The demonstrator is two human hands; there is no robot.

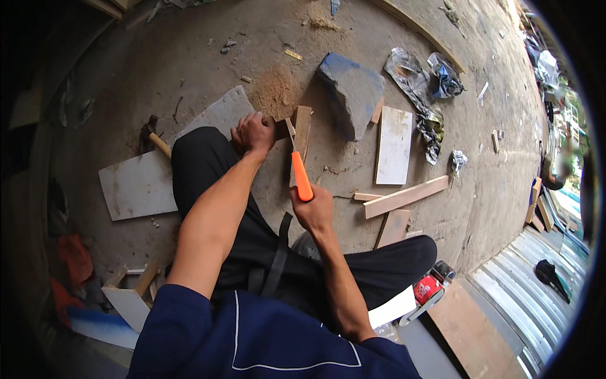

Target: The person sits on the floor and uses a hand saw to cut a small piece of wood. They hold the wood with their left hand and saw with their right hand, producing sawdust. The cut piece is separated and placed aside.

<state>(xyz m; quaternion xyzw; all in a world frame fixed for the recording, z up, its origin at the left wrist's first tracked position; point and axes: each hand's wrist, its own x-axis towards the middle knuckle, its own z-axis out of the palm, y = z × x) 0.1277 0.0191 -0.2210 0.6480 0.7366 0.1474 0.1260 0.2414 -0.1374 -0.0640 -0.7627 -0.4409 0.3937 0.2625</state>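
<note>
Head: saw [302, 180], apparently, in right hand [314, 210].

Dusty floor [492, 170]; probably daylight [577, 140] at right.

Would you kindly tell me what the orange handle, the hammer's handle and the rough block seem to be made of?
Orange handle: likely smooth plastic, from its even, bright colour. Hammer handle: probably bare wood, being pale tan. Block: perhaps stone or concrete, its grey faces uneven and patched blue.
</note>
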